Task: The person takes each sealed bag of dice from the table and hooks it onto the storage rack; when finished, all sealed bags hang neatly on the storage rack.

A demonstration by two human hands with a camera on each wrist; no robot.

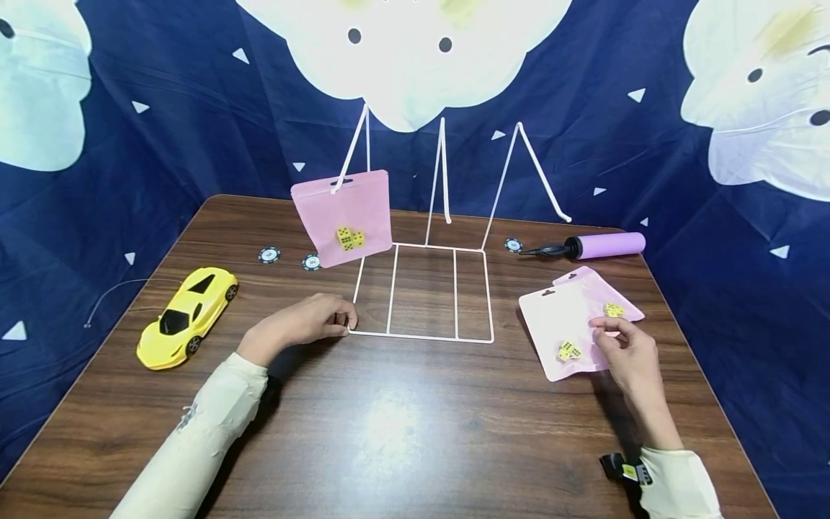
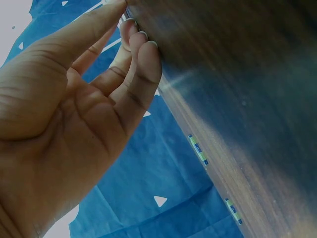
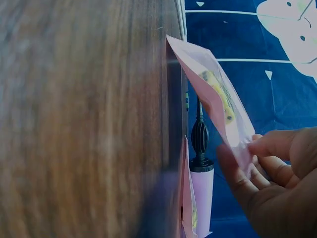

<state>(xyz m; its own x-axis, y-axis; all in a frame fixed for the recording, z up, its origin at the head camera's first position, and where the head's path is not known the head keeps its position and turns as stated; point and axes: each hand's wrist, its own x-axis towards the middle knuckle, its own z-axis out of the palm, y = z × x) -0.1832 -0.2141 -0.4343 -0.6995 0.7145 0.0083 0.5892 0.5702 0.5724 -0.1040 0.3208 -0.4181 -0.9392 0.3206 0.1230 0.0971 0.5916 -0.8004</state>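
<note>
My left hand [image 1: 308, 321] is at the front left corner of the white wire rack [image 1: 421, 336], its thumb and fingertips pinching the wire there. From the rack's left arm hangs a pink pouch [image 1: 318, 213] with yellow dice [image 1: 350, 238] showing through it. On the right, my right hand [image 1: 632, 364] pinches the edge of another pink pouch [image 1: 551, 313] between thumb and fingers. This pouch is tilted up off the tabletop in the right wrist view, with dice [image 3: 220, 96] inside. A third pink pouch [image 1: 586, 281] lies partly beneath it.
A yellow toy car [image 1: 188, 317] stands at the left. Behind the pouches on the right lies a purple hand pump [image 1: 609, 246] with a black nozzle. Poker chips [image 1: 269, 254] lie along the back of the wooden table [image 1: 493, 432], one near the pump's tip.
</note>
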